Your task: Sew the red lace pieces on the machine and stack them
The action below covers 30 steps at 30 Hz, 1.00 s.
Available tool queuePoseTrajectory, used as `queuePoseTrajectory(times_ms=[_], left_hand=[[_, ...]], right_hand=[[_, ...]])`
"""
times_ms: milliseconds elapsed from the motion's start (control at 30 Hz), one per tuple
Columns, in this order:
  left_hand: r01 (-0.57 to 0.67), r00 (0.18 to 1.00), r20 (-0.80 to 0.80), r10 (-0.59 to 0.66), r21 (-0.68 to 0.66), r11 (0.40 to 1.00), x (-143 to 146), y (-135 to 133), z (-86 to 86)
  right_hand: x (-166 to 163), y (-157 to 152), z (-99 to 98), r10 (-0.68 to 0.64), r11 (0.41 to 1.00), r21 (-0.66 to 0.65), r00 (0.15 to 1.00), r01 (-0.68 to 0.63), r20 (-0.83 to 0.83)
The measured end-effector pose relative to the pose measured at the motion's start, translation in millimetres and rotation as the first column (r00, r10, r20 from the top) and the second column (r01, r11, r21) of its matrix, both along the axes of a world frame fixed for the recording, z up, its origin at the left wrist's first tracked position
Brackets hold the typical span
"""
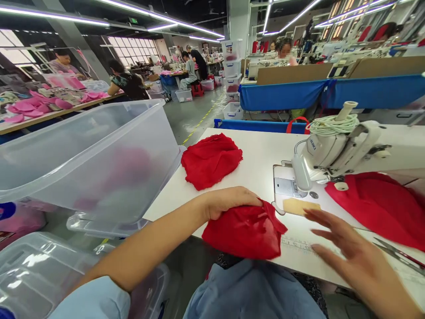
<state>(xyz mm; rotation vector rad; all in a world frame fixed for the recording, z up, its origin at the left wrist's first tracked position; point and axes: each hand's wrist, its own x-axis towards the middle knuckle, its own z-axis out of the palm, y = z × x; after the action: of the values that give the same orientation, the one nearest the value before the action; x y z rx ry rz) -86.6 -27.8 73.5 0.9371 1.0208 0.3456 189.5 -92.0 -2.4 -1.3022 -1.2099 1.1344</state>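
Note:
My left hand rests on top of a folded red fabric piece at the near edge of the white sewing table, fingers curled over it. My right hand hovers open with fingers spread just right of that piece, above the ruler markings on the table. A second bundle of red lace fabric lies farther back on the table. A white sewing machine stands to the right, with more red fabric under its arm.
A clear plastic bin sits stacked on other bins to my left. Scissors lie at the right table edge. Other workers sit at tables with pink pieces in the background; stacked bins stand by the aisle.

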Motion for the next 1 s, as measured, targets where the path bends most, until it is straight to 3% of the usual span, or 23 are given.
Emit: queuePoseTrajectory(times_ms=[67, 100, 233, 333, 433, 567, 667, 733, 867, 933, 1000], left_hand=[[-0.06, 0.99, 0.124, 0.073, -0.108, 0.992, 10, 1, -2.0], [-0.091, 0.983, 0.148, 0.111, -0.14, 0.986, 14, 2, -5.1], [-0.19, 0.954, 0.167, 0.25, -0.313, 0.931, 20, 6, -25.0], [-0.223, 0.925, 0.208, 0.32, -0.384, 0.896, 20, 4, -37.3], [-0.21, 0.898, 0.301, 0.32, -0.345, 0.915, 21, 0, -42.1], [-0.261, 0.858, 0.392, 0.33, -0.221, 0.94, 21, -3, -45.4], [-0.267, 0.859, 0.396, 0.325, -0.194, 0.944, 17, -2, -50.8], [-0.213, 0.887, 0.381, 0.262, -0.166, 0.963, 12, -1, -53.2], [0.052, 0.954, 0.298, -0.022, -0.095, 0.994, -5, -1, -46.2], [0.036, 0.947, 0.32, -0.009, -0.08, 0.996, -10, -1, -38.6], [0.001, 0.938, 0.345, 0.034, -0.102, 0.995, -10, -1, -32.8]], right_hand=[[-33, 3, 4.9, 0.217, 0.976, 0.017, 0.976, -0.218, 0.016], [-47, 6, 6.5, 0.231, 0.973, 0.008, 0.973, -0.231, -0.025], [-73, 11, 5.1, 0.096, 0.985, -0.116, 0.968, -0.125, -0.231], [-71, 9, 0.5, 0.089, 0.985, -0.119, 0.953, -0.128, -0.289], [-64, 11, -0.4, 0.079, 0.981, -0.152, 0.959, -0.124, -0.272], [-51, 19, 4.7, 0.057, 0.956, -0.234, 0.894, -0.177, -0.444], [-44, 21, 8.1, 0.051, 0.948, -0.253, 0.875, -0.194, -0.482], [-42, 22, 8.9, 0.043, 0.949, -0.251, 0.865, -0.192, -0.5], [-40, 22, 11.4, -0.053, 0.965, -0.239, 0.819, -0.104, -0.571], [-44, 18, 14.3, -0.064, 0.957, -0.26, 0.781, -0.129, -0.622], [-52, 9, 16.3, 0.002, 0.908, -0.309, 0.741, -0.282, -0.671]])
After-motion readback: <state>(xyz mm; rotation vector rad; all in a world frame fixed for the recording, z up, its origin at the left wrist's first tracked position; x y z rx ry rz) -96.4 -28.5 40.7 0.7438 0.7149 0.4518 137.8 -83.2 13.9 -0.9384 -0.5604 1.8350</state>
